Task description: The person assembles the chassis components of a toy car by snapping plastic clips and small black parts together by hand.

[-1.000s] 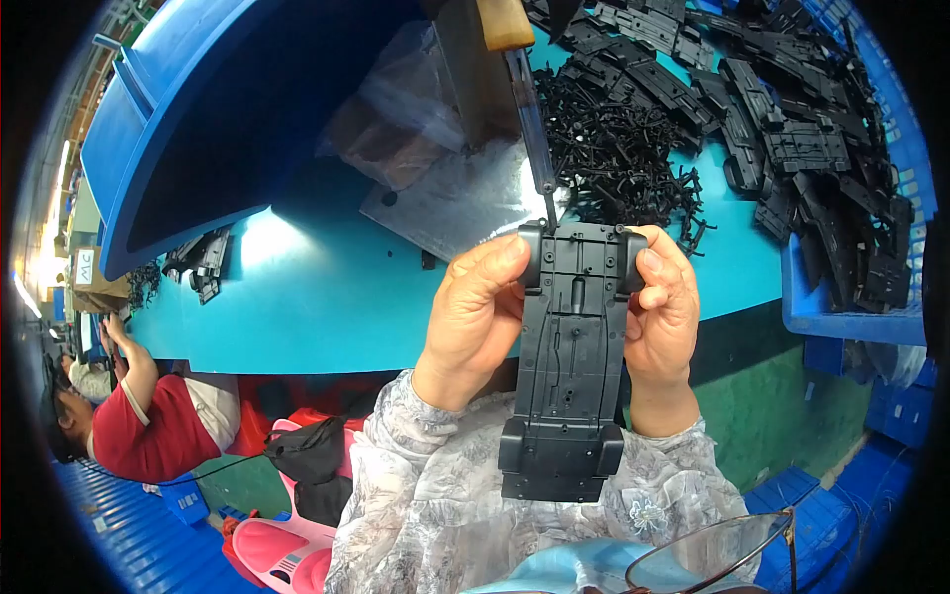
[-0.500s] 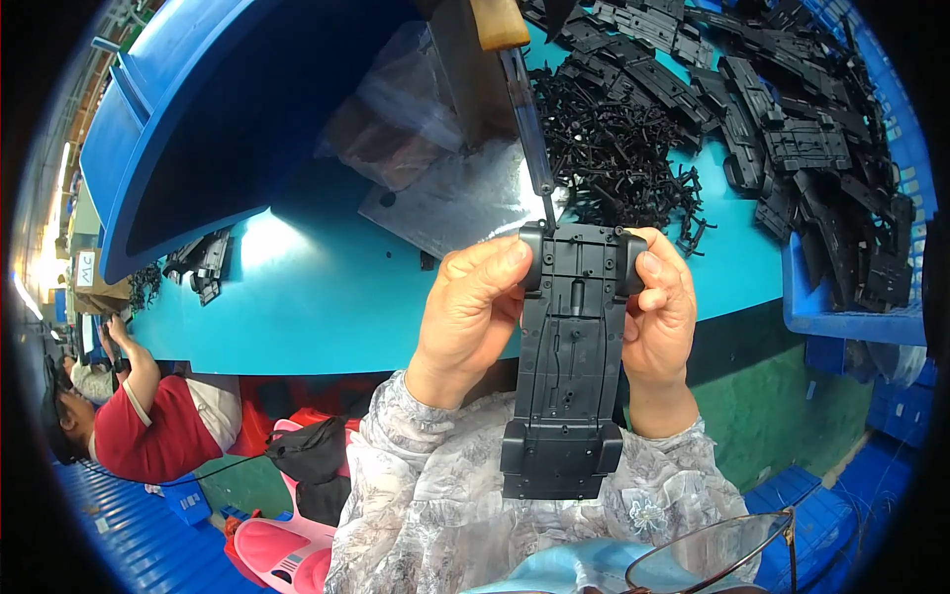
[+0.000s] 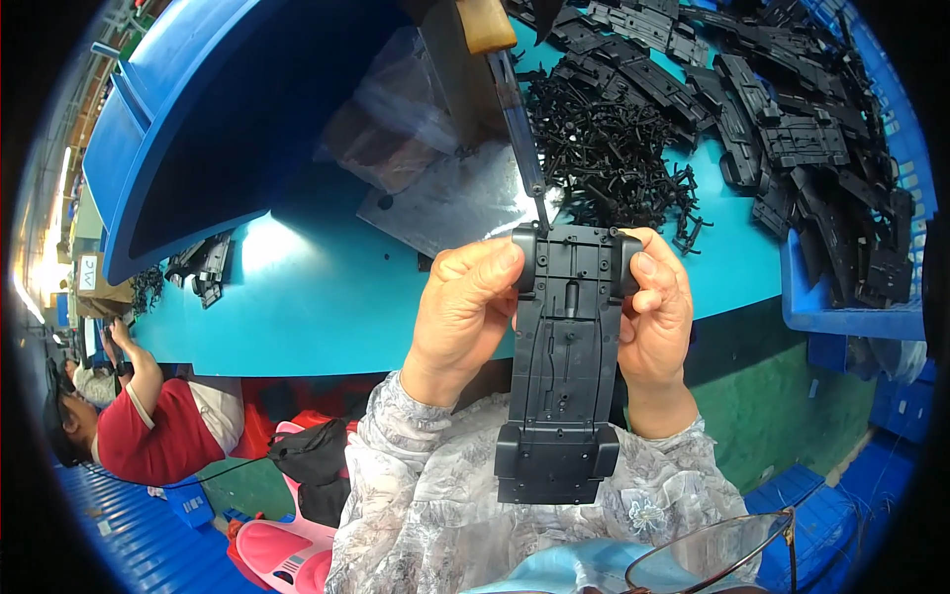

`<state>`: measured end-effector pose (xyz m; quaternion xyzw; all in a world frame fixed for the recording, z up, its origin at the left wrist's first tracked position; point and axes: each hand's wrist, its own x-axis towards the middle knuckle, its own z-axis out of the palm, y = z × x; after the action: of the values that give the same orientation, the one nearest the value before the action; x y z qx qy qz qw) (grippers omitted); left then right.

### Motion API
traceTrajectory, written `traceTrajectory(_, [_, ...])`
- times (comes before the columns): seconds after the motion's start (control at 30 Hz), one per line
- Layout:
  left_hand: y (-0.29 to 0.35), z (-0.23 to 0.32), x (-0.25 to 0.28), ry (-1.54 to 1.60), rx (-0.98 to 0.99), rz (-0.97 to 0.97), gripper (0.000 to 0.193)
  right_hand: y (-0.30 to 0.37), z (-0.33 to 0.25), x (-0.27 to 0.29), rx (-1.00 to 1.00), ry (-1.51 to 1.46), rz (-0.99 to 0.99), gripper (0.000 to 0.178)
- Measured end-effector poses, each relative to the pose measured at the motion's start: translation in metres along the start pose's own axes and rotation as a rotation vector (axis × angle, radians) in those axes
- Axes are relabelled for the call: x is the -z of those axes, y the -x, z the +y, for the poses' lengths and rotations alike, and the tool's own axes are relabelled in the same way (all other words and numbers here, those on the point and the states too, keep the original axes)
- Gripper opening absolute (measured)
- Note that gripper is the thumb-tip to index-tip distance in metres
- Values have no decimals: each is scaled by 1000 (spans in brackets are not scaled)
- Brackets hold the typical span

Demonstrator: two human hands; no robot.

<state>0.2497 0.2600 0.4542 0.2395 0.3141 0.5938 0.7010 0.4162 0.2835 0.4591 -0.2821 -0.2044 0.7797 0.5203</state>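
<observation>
Both my hands hold a long black plastic chassis point(image 3: 562, 346), like the base of a toy car, with its ribbed side up. At its far left corner, my left hand point(image 3: 465, 302) is closed with the thumb on the raised block there. My right hand point(image 3: 655, 302) grips the opposite far corner, fingers curled. A metal rod tool point(image 3: 517, 124) with a yellowish upper part point(image 3: 486, 25) comes down from above. Its thin tip meets or nearly meets the chassis's far left edge; contact cannot be made out. The near end of the chassis lies over my patterned clothing.
Beyond my hands lies a heap of small black parts point(image 3: 604, 148). More black chassis point(image 3: 807, 139) pile up at the right by a blue crate point(image 3: 841, 319). A large blue bin point(image 3: 129, 168) leans at left on the turquoise table point(image 3: 317, 327). Another person point(image 3: 158, 426) sits at left.
The chassis and both hands have shifted very slightly left, its near end a little closer to me. The tool also appears slightly further left. My grip looks the same.
</observation>
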Motion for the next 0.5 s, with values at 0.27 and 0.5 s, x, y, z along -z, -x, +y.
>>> traceTrajectory(0.27, [-3, 0, 1, 45, 10, 22, 27, -4, -1, 0, -9, 60, -21, 13])
traceTrajectory(0.5, [-10, -7, 8, 170, 33, 41, 27, -16, 2, 7, -26, 63, -26, 11])
